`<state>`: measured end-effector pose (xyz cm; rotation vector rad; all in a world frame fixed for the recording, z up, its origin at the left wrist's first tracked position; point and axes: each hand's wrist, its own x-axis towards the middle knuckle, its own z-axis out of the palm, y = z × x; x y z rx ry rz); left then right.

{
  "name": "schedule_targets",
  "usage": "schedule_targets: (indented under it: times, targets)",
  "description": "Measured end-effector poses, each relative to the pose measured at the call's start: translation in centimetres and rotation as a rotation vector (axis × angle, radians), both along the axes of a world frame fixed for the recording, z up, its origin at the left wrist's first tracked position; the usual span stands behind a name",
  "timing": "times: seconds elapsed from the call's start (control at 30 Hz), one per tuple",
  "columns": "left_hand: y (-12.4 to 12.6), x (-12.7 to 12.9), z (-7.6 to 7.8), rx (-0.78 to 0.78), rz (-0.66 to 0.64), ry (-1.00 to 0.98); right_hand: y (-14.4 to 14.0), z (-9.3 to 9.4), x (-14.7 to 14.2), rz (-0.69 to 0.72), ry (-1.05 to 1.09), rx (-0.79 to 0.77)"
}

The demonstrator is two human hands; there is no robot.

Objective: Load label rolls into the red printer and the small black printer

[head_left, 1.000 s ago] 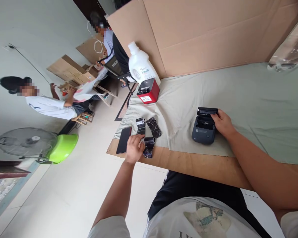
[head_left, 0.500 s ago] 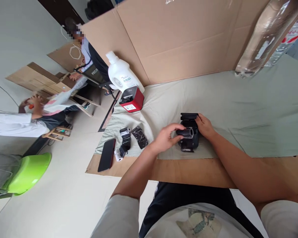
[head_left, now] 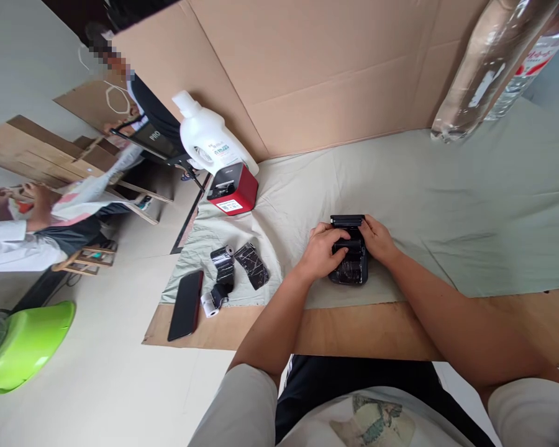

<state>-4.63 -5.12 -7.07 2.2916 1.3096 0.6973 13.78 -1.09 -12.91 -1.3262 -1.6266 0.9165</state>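
A small black portable printer [head_left: 364, 268] lies on the cloth in front of me with its lid [head_left: 348, 220] raised. In its bay sits a shiny black roll [head_left: 351, 244], and a glossy black strip [head_left: 349, 272] from it hangs over the front. My left hand [head_left: 323, 251] has thumb and fingers closed on the roll from the left, pressing it into the bay. Gripping the printer's right side by the lid hinge is my right hand [head_left: 379, 241], its thumb partly hidden.
To the left lie a part-unwound black-and-white roll [head_left: 222, 267], a crinkled black strip [head_left: 252, 266] and a phone [head_left: 185, 305]. Behind them stand a red-and-black box-shaped device [head_left: 235, 189] and a white jug [head_left: 214, 136]. A cardboard panel [head_left: 335, 68] borders the back; other people sit at far left.
The black roll has gone down from above the printer into its bay, with my left hand still on it. My right hand keeps its hold on the printer. The view has shifted slightly.
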Motion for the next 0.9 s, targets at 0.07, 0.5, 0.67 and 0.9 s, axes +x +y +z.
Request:
schedule_targets:
  times: [0.07,0.5,0.67,0.9]
  targets:
    - [0.2,0.2,-0.3,-0.008,-0.004,-0.006,0.0,0.1,0.0,0.000,-0.005,-0.007]
    - [0.5,-1.3,-2.9,-0.047,0.502,-0.654,-0.9,2.0,0.4,0.151,0.435,-0.114]
    - [0.5,-0.9,-3.1,-0.156,0.351,-0.380,-1.0,2.3,0.6,-0.029,0.050,-0.094]
    - [0.2,-0.3,-2.7,-0.243,0.213,-0.213,-1.9,3.2,0.6,0.011,-0.398,-0.021]
